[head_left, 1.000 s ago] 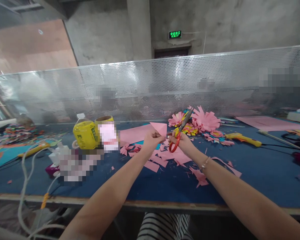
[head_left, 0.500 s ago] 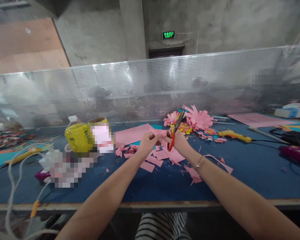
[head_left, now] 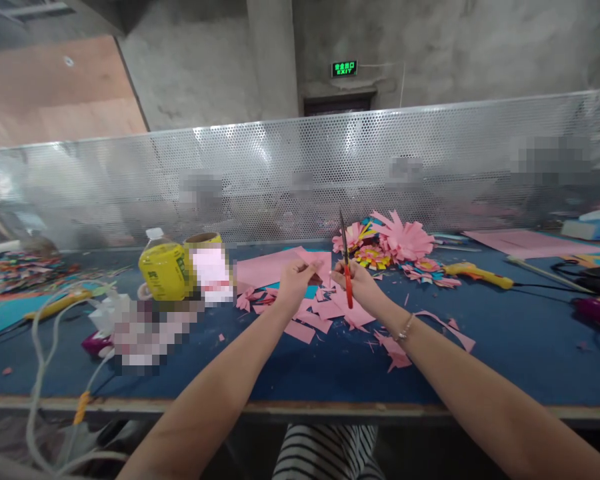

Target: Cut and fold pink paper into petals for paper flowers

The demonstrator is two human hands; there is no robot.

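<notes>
Pinched in the fingers of my left hand (head_left: 297, 281) is a pink piece of paper (head_left: 322, 264), held up over the table's middle. My right hand (head_left: 361, 283) is closed around red-handled scissors (head_left: 349, 280), whose dark blades point up and away from me. A small gap separates the scissors from the paper. Under both hands lie several pink paper scraps (head_left: 330, 309). A larger pink sheet (head_left: 260, 269) rests behind my left hand. Beyond my right hand sits a pile of fringed paper flowers (head_left: 405, 238) in pink, yellow and blue.
To the left stand a yellow-labelled bottle (head_left: 164, 270) and a tape roll (head_left: 204, 239). Yellow glue guns lie on the right (head_left: 480, 273) and the left (head_left: 60, 303), with cables. A perforated metal screen (head_left: 290, 173) runs along the table's back.
My hands have drawn slightly apart, and the right has come away from the paper. The scissors have turned from slanting right to nearly upright. The view has shifted a little.
</notes>
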